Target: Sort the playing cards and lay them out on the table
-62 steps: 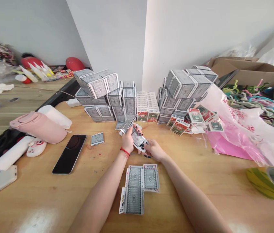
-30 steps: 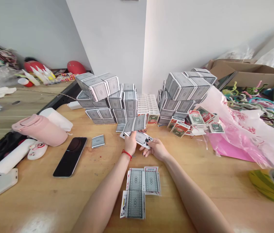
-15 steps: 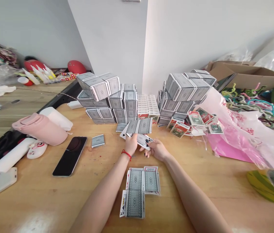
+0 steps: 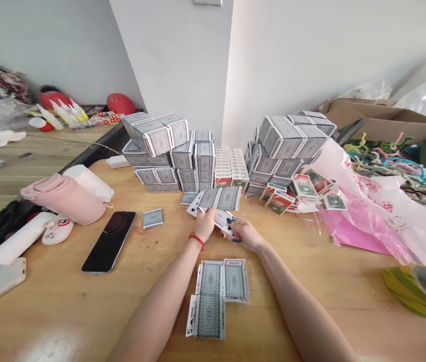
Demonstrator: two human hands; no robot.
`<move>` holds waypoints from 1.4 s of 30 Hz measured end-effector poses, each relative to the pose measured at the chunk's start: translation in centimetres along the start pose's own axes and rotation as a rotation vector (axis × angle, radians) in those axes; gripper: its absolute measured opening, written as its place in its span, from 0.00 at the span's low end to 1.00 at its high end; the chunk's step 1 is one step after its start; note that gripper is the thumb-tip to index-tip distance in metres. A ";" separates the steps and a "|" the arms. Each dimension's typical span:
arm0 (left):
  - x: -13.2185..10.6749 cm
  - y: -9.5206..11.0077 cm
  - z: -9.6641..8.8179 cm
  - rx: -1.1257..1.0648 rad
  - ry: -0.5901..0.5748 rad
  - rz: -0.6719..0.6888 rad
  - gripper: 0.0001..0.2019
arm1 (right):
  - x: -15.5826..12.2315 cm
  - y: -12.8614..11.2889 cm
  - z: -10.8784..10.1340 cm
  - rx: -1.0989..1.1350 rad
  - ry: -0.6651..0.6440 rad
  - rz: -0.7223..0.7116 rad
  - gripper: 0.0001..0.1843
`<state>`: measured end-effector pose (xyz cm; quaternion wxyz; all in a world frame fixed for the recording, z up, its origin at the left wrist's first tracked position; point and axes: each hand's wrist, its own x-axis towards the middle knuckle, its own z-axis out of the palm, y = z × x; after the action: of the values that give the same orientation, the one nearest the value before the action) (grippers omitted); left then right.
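Several playing cards are held above the table, some back up and some face up. My left hand, with a red cord bracelet at the wrist, is closed on their near left edge. The fingers of my right hand pinch the corner of a face-up card from the same group. Between my forearms, back-up cards lie in overlapping piles, with a king showing at the left. A small pile of cards lies left of my left hand.
Card stacks stand behind at left and right, with boxed decks between. A phone and pink tumbler lie at left. Pink plastic wrap, a tape roll and a cardboard box are at right.
The held cards have shifted slightly right and down, and the fingers of my right hand have moved a little at the card corner. The piles between my forearms look the same.
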<state>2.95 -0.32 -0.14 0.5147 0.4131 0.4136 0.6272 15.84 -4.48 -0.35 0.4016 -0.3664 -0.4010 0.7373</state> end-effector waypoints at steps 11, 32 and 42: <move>-0.9 0.9 0.5 0.103 -0.141 0.085 0.07 | 0.8 -0.2 -1.0 0.055 0.421 -0.335 0.16; -1.0 0.4 1.2 0.151 -0.383 -0.323 0.20 | 0.2 -1.0 -0.1 0.349 0.289 -0.213 0.23; -1.3 0.3 1.1 0.166 -0.347 -0.267 0.21 | 0.5 0.0 0.2 0.524 0.073 -0.076 0.14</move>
<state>4.06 -1.48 0.33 0.6207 0.4973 0.4203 0.4369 15.46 -4.13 -0.41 0.5241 -0.2609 -0.1951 0.7869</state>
